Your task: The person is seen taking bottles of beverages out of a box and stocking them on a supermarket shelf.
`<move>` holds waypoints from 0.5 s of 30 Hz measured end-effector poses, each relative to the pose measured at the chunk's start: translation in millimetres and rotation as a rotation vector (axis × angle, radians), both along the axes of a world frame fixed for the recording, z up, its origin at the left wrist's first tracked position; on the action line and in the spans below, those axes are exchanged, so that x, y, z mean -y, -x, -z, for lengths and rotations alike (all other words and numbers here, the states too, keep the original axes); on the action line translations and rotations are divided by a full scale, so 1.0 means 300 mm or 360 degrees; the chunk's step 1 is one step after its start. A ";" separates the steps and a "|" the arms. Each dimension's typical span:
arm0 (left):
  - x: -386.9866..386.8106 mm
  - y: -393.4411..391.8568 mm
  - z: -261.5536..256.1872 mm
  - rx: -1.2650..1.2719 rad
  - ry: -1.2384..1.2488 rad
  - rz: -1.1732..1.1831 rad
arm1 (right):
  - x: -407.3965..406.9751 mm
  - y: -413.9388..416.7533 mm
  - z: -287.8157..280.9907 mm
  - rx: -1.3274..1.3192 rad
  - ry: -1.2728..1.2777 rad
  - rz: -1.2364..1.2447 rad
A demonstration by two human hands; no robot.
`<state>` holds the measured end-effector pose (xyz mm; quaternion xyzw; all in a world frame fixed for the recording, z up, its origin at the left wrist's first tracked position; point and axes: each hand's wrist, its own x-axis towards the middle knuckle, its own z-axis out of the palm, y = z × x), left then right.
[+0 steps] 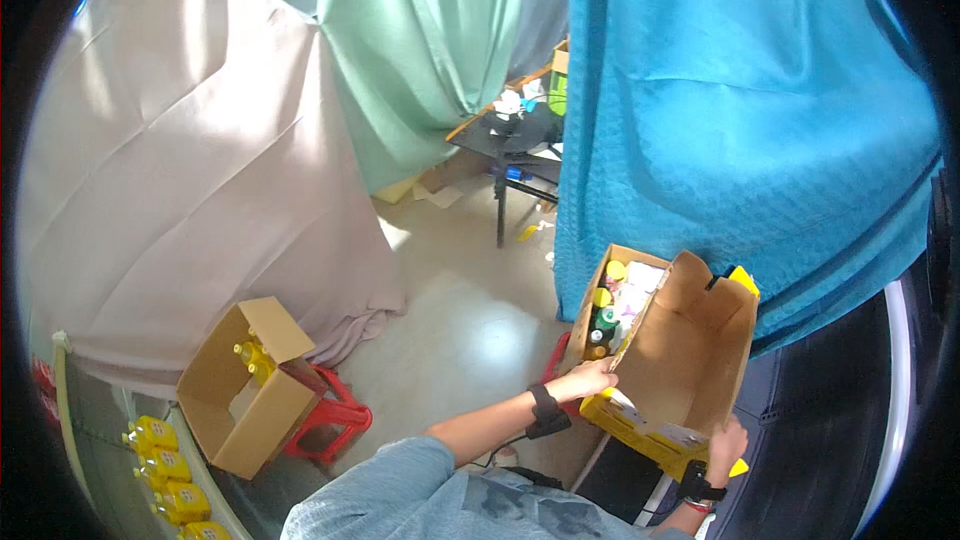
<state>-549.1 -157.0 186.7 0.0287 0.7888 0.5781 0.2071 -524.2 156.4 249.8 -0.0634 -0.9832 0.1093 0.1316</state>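
Note:
On the right, an open cardboard box (694, 349) with a yellow printed outside shows a bare brown inside. My left hand (589, 380) grips its near left edge, and my right hand (727, 442) grips its near right corner. Directly left of it, against its side, is a second open cardboard box (583, 345). This one holds several bottles (606, 317), some with yellow caps, and white packs (636, 292). Part of my left hand's fingers is hidden behind the box edge.
At left, another cardboard box (244, 390) holding yellow bottles (259, 364) rests by a red plastic stool (337, 416). Several yellow bottles (165, 465) line a shelf. Pink (225, 165), green (435, 37) and blue (735, 142) curtains hang around. A black table (480, 136) stands behind.

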 end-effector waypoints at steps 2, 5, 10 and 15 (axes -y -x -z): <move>0.056 -0.078 -0.066 -0.0008 -0.0036 -0.0058 | 0.063 -0.052 -0.102 0.0045 -0.0185 -0.0003; 0.151 -0.247 -0.119 0.0198 -0.0732 -0.0138 | 0.188 -0.138 -0.227 -0.0084 -0.0292 -0.0141; 0.359 -0.571 -0.169 0.0165 -0.0992 -0.0380 | 0.435 -0.273 -0.333 -0.0115 -0.0310 -0.0498; 0.620 -0.954 -0.174 -0.0360 -0.0438 -0.0732 | 0.733 -0.384 -0.318 -0.0202 -0.0159 -0.1081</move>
